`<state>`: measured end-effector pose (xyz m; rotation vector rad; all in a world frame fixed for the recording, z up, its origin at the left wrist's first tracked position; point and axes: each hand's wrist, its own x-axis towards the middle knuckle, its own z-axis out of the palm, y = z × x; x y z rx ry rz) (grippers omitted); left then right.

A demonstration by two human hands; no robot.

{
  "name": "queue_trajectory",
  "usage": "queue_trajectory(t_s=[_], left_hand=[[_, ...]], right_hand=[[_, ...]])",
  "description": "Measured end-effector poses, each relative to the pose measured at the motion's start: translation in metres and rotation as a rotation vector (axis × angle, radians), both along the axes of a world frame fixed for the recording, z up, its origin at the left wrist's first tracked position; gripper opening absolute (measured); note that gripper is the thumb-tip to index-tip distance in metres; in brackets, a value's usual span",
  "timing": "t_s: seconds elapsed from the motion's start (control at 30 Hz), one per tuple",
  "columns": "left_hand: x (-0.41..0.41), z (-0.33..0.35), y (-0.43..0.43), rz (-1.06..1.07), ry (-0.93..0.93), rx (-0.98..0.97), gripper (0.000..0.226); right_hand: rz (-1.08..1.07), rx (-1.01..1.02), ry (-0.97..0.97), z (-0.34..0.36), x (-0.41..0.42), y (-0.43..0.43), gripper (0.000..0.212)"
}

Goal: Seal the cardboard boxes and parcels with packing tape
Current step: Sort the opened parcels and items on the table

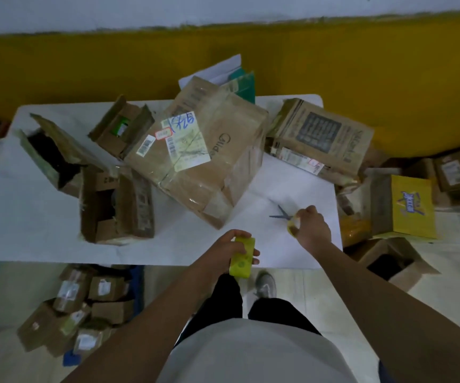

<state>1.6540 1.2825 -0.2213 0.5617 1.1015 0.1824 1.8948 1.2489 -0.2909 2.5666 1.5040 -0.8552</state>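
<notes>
My left hand (230, 248) grips a yellow-green roll of packing tape (242, 257) over the table's near edge. My right hand (310, 226) holds scissors (284, 216) by their yellow handles, the grey blades spread apart and pointing left over the white table (24, 233). A large cardboard box (204, 158) with shipping labels sits tilted in the table's middle, its flaps down. To its left stand three smaller boxes with raised flaps: one near (115, 205), one far left (54, 156), one behind (121, 128). Another printed box (322, 136) lies at the table's right end.
Small sealed parcels (79, 310) are heaped on the floor at lower left. More cartons, one yellow (412, 208) and one open (394, 261), crowd the floor to the right. A yellow wall runs behind the table. My legs and shoe (266, 284) stand at the table's front edge.
</notes>
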Motion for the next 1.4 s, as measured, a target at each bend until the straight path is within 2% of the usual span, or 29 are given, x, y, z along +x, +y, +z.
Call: queue_trajectory(t_s=[0.13,0.17,0.23,0.3,0.4,0.5,0.57,0.67,0.87,0.9,1.0,1.03,1.2,1.3,1.4], left_hand=[[0.001,0.002,-0.002,0.01,-0.009,-0.004,0.037],[0.002,0.002,-0.002,0.005,-0.008,-0.008,0.04],[0.005,0.002,-0.004,-0.009,-0.014,-0.002,0.041],[0.009,0.003,-0.006,-0.004,-0.012,0.013,0.039],[0.015,-0.002,-0.01,-0.007,0.005,0.048,0.043],[0.016,-0.004,-0.014,-0.038,0.041,0.062,0.045],[0.014,-0.006,-0.018,-0.054,0.083,0.058,0.047],[0.015,-0.014,-0.025,-0.1,0.133,0.064,0.05],[0.015,-0.031,-0.047,-0.041,0.189,-0.03,0.064],[0.015,-0.032,-0.054,-0.042,0.195,-0.057,0.059],[0.02,-0.047,-0.076,-0.048,0.188,-0.075,0.019],[0.023,-0.053,-0.082,-0.026,0.191,-0.09,0.015],[0.045,-0.091,-0.086,-0.016,0.237,-0.096,0.019],[0.056,-0.114,-0.084,-0.029,0.256,-0.029,0.02],[0.059,-0.131,-0.086,0.057,0.251,-0.026,0.014]], right_hand=[[-0.069,0.072,0.09,0.005,-0.007,0.001,0.03],[-0.095,0.14,0.16,0.01,-0.012,0.002,0.026],[-0.144,0.256,0.42,0.027,-0.029,0.002,0.024],[-0.038,0.274,0.577,0.045,-0.048,-0.001,0.026],[0.107,0.271,0.549,0.052,-0.07,-0.011,0.024],[0.067,0.276,0.505,0.051,-0.079,-0.018,0.023],[0.036,0.256,0.447,0.051,-0.081,-0.021,0.014],[0.084,0.247,0.34,0.047,-0.082,-0.024,0.01],[0.123,0.174,0.391,0.037,-0.075,-0.036,0.015],[0.104,0.168,0.416,0.035,-0.072,-0.037,0.016],[0.06,0.174,0.468,0.025,-0.064,-0.038,0.012],[0.052,0.172,0.471,0.019,-0.061,-0.039,0.01],[0.061,0.118,0.437,-0.024,-0.043,-0.039,0.006],[0.105,0.1,0.398,-0.05,-0.043,-0.035,0.006],[0.184,0.127,0.35,-0.063,-0.048,-0.03,0.005]])
